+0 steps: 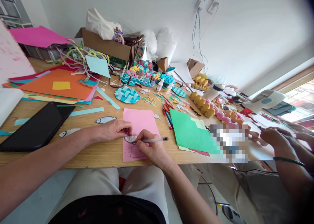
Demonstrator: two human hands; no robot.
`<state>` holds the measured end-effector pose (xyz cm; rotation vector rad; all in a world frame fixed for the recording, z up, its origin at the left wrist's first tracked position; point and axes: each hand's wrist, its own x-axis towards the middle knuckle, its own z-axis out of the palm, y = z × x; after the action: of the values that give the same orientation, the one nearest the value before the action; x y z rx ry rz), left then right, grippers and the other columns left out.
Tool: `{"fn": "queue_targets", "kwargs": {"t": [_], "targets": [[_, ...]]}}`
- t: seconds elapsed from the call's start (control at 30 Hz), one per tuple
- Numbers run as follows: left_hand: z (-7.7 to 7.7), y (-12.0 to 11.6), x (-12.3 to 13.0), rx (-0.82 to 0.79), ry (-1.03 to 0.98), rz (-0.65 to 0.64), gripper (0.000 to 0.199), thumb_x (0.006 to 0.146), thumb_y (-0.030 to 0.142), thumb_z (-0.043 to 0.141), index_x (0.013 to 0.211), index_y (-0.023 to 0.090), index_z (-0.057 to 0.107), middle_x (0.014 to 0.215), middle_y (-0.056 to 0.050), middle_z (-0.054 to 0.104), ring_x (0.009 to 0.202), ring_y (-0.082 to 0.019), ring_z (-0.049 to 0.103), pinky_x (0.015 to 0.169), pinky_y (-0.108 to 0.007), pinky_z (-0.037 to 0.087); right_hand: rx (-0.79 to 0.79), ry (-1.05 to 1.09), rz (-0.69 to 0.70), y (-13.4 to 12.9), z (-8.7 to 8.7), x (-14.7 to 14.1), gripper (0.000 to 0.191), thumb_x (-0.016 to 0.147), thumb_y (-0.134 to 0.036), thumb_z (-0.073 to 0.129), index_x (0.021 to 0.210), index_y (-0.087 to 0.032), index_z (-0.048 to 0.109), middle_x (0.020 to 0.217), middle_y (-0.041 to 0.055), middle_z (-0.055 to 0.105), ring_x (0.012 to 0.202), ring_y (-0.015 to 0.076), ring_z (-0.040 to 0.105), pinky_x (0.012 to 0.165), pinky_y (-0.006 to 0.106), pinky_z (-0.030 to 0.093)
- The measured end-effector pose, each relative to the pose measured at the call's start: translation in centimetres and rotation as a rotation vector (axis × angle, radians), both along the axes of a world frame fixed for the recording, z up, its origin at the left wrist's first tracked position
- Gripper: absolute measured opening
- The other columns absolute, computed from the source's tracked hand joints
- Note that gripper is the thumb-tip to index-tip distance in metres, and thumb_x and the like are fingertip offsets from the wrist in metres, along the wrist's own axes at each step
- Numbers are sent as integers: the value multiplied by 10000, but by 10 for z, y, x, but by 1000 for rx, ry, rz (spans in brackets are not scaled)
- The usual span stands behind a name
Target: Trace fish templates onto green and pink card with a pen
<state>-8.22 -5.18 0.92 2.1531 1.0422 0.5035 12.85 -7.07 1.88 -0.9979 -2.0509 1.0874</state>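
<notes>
A sheet of pink paper (pixel 141 119) lies in front of me at the table's near edge. On it rests a small white paper fish cutout (pixel 130 139) with dark outlines, and below that a fish outline (pixel 132 152) is drawn on the pink. My left hand (pixel 119 129) has its fingers bent together at the cutout's upper edge, holding it against the sheet. A pen (pixel 157 140) is gripped in my right hand (pixel 149 148); its tip is hidden behind the fingers beside the cutout. More paper fish (pixel 106 119) lie left of the sheet.
A black tablet (pixel 36 125) lies at left, near stacked coloured paper (pixel 49 86). Green paper (pixel 188 130) and several markers (pixel 167 119) sit to the right. Glue bottles (pixel 160 85) and a blue paper disc (pixel 127 95) stand farther back. Another person's hands (pixel 274 139) work at far right.
</notes>
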Motion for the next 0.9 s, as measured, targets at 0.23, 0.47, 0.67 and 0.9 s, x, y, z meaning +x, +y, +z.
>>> {"fn": "queue_targets", "kwargs": {"t": [0.23, 0.47, 0.67, 0.9], "targets": [[8, -6, 2, -2, 18, 16, 153, 851, 233, 442, 850, 197, 590, 858, 0, 630, 808, -150, 582, 743, -229, 427, 298, -55, -93, 17, -10, 25, 168, 848, -165, 501, 916, -199, 651, 869, 50, 694, 823, 175, 637, 762, 286, 466], [17, -9, -2, -24, 47, 72, 185, 809, 284, 472, 901, 195, 606, 896, -9, 659, 826, -172, 600, 748, -249, 445, 340, -396, 101, 28, -6, 27, 344, 766, -81, 661, 1093, -174, 606, 1036, 98, 680, 979, 226, 609, 844, 346, 466], [24, -10, 4, -47, 63, 119, 233, 793, 290, 469, 955, 194, 607, 905, -23, 672, 833, -184, 620, 731, -257, 458, 325, -423, 143, 31, -2, 23, 290, 770, -59, 630, 1041, -160, 603, 965, 86, 667, 915, 217, 592, 806, 335, 464], [40, -2, 11, -62, 48, 147, 255, 826, 287, 409, 982, 197, 591, 1000, -40, 670, 938, -190, 621, 796, -267, 471, 362, -318, 66, 26, -16, 25, 367, 716, -12, 568, 1047, -170, 562, 963, 70, 624, 871, 198, 572, 776, 311, 451]]}}
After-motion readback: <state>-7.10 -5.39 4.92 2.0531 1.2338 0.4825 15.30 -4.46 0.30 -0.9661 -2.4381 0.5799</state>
